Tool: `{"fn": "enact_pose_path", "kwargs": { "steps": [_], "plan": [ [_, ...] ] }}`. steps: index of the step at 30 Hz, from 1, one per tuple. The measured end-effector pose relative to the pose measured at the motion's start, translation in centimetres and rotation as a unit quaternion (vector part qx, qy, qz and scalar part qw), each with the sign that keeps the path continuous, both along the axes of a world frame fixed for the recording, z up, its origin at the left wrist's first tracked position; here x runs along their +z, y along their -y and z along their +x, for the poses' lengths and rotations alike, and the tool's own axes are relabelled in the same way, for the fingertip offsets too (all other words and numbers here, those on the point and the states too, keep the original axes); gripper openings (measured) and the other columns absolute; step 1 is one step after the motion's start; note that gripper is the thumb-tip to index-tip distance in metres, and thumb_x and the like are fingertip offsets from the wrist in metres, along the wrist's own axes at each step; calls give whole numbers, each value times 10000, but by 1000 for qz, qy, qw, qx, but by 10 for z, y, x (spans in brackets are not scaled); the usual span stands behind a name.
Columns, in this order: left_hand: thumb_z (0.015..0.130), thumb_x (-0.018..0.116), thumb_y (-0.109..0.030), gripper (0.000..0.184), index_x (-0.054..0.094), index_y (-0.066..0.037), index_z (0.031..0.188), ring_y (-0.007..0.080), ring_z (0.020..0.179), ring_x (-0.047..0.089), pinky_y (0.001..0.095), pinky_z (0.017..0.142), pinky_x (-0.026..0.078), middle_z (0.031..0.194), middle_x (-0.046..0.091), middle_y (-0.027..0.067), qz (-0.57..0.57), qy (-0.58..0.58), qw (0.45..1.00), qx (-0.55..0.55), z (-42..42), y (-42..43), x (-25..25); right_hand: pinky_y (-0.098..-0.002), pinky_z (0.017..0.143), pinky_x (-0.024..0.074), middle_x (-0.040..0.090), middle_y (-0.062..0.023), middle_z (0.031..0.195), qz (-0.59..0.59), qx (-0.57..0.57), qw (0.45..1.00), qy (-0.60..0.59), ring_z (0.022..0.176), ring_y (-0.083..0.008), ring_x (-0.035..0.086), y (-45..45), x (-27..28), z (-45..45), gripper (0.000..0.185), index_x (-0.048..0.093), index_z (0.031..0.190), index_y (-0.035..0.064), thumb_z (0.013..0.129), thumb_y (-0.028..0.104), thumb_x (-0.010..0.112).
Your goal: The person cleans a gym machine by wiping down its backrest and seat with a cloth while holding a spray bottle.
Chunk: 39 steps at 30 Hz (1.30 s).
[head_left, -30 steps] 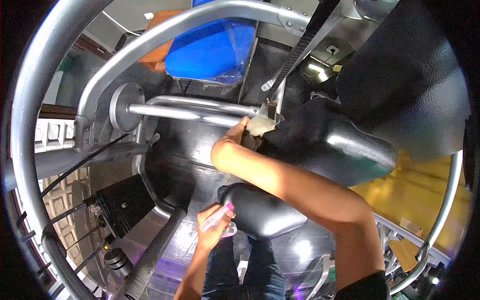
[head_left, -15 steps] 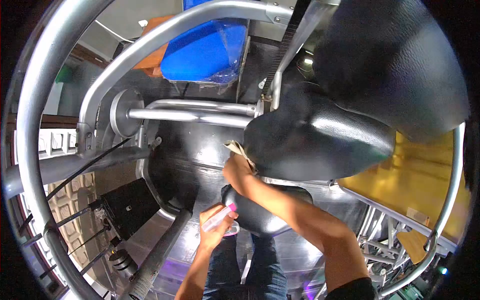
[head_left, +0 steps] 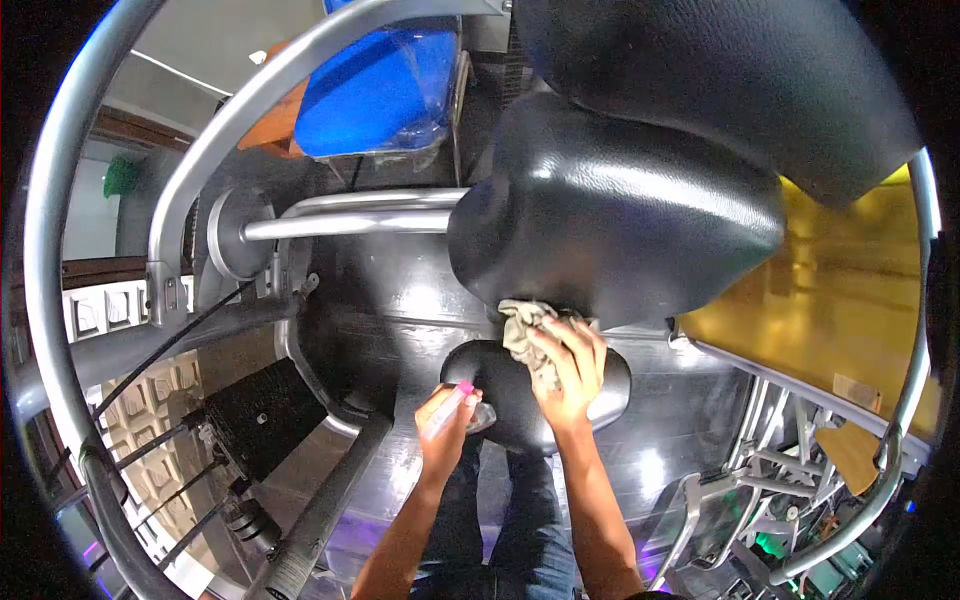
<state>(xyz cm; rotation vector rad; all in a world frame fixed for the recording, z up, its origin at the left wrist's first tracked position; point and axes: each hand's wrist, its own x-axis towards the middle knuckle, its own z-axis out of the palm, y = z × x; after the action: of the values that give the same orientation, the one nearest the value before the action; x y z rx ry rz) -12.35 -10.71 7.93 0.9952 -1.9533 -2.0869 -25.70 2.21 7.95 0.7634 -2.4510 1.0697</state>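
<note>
Clutching a crumpled cloth (head_left: 525, 332) in bent fingers of the right hand (head_left: 572, 372) at the large seat's (head_left: 640, 220) near edge; gripping a bottle (head_left: 447, 412) in curled fingers of the left hand (head_left: 446, 444).

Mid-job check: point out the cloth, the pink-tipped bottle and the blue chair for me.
Cloth (head_left: 524, 334): head view, on its crumpled folds.
Pink-tipped bottle (head_left: 450, 407): head view, on the pale part just below the pink tip.
Blue chair (head_left: 372, 97): head view, on the middle of its seat.
</note>
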Motion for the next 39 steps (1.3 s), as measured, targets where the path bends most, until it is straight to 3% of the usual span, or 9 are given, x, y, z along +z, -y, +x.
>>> {"fn": "enact_pose_path", "kwargs": {
  "steps": [2,10,12,14,19,25,28,33,39],
  "plan": [
    [930,661,-118,150,706,24,948,112,744,604,256,686,469,815,647,58,-12,-30,999,-15,7,-4,-19,-430,957,460,680,-41,1144,-22,-16,1000,-5,1065,-294,583,6,-4,-5,390,741,1035,137,655,50,731],
    [924,654,-73,149,705,27,1022,133,913,641,255,845,489,999,702,89,44,-11,999,-5,6,-17,-43,-397,935,450,691,25,1126,-44,-38,998,-25,1076,-268,540,25,-42,-1,369,758,1015,184,665,78,707],
    [933,647,-86,168,701,28,1043,133,931,640,254,862,486,1016,702,92,48,4,999,-15,5,-19,-46,-387,928,448,677,61,1169,16,51,998,14,1111,-243,520,22,-46,1,394,753,1035,212,665,88,705],
    [950,630,-116,201,689,32,1074,136,970,637,257,881,481,1048,700,96,70,4,998,-8,5,-21,-56,-395,919,415,629,119,1252,114,136,984,24,1128,-203,511,13,-67,1,409,723,1109,271,713,168,711],
    [965,618,-139,223,680,32,1094,145,1003,635,270,904,473,1065,698,98,57,14,998,-24,4,-26,-70,-430,914,393,605,126,1257,95,65,993,18,1114,-199,513,-6,-76,5,351,698,1104,291,754,312,714],
    [959,623,-136,209,683,33,1066,157,985,634,274,893,477,1055,693,100,92,12,996,-19,6,-34,-72,-385,892,455,624,17,1127,-58,-91,993,-38,1026,-260,522,-7,-22,-19,458,736,1021,256,613,49,733],
    [977,603,-273,297,683,3,1050,121,855,610,258,737,461,1064,706,83,33,-8,999,-39,6,-34,-73,-380,881,461,610,-2,1085,-94,-110,987,-68,1022,-262,521,0,-17,-25,467,745,994,238,588,7,735],
    [969,602,-132,192,682,35,1022,164,954,642,282,877,479,1035,695,112,53,-25,998,-6,2,-31,-69,-380,854,465,624,60,1205,-41,-13,999,-27,990,-238,517,2,-50,-13,406,745,1005,266,625,122,753],
    [976,599,-155,203,681,26,1020,163,964,637,290,877,480,1038,691,110,44,-20,999,-11,-6,-25,-50,-362,813,488,605,84,1146,46,55,997,-8,973,-201,546,-25,-70,-13,375,737,1029,323,667,226,764]
  ]
}}
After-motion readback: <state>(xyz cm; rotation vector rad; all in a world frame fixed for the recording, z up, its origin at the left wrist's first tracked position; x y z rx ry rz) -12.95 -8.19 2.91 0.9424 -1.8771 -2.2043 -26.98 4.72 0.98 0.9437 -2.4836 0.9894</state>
